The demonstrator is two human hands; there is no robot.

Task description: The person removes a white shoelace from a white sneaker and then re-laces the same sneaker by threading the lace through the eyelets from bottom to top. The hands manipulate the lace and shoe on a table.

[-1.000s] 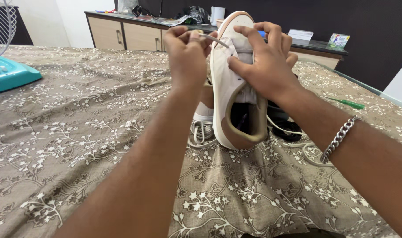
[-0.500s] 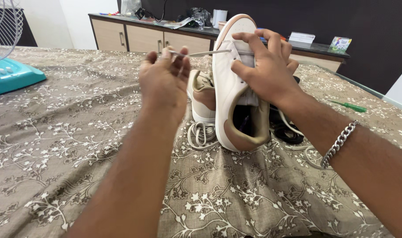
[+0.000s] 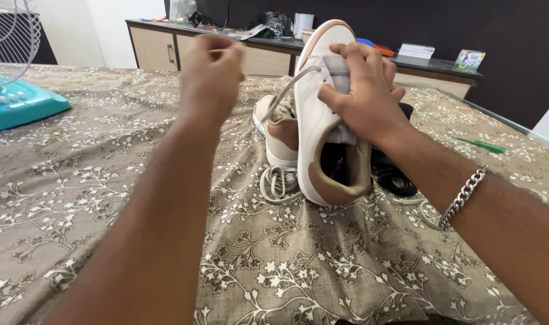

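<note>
My right hand (image 3: 362, 99) grips a white sneaker with tan trim (image 3: 313, 138), which stands on its heel on the flowered brown bedsheet (image 3: 106, 180), toe up. A white lace (image 3: 285, 92) comes out of an upper eyelet and droops slack to the left. Left of the sneaker, my left hand (image 3: 213, 69) is raised with its back to me and its fingers curled; no lace shows in them. The second sneaker (image 3: 277, 135) lies just behind. A loose coil of white lace (image 3: 279, 180) rests in front of it.
A teal fan base (image 3: 24, 107) with a wire guard stands at the far left. A green screwdriver (image 3: 478, 144) lies at the right, and black cord or straps (image 3: 397, 177) sit beside the held sneaker. A cluttered low cabinet (image 3: 160, 45) runs along the back wall.
My left hand drew the lace out taut to the left, then rose higher. The lace now hangs slack from the eyelet. My right hand kept its grip on the sneaker.
</note>
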